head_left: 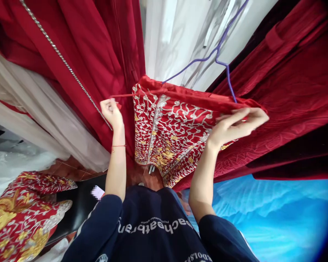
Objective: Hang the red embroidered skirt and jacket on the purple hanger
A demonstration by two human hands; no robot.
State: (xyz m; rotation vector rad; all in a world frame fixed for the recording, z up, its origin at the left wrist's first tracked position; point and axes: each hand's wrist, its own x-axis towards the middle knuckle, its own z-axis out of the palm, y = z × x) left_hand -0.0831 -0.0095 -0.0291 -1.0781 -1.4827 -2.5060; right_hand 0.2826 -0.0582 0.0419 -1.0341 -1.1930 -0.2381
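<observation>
A red skirt (pixel 177 127) with silver and gold embroidery hangs from a purple hanger (pixel 196 61). Its plain red waistband runs across the top. Out to the left of the waistband, my left hand (pixel 112 110) is closed in a pinch on a thin red cord (pixel 123 95), which is stretched level from the skirt's left corner. My right hand (pixel 236 125) grips the waistband near its right end, fingers long against the cloth and slightly blurred. Part of the hanger is hidden inside the waistband.
Dark red drapes (pixel 104 40) hang at the left, with a silver chain (pixel 62 60) before them. A red embroidered garment (pixel 24 218) lies on a black seat (pixel 82 200) at lower left. Red fabric (pixel 289 91) hangs at right above bright blue cloth (pixel 276 214).
</observation>
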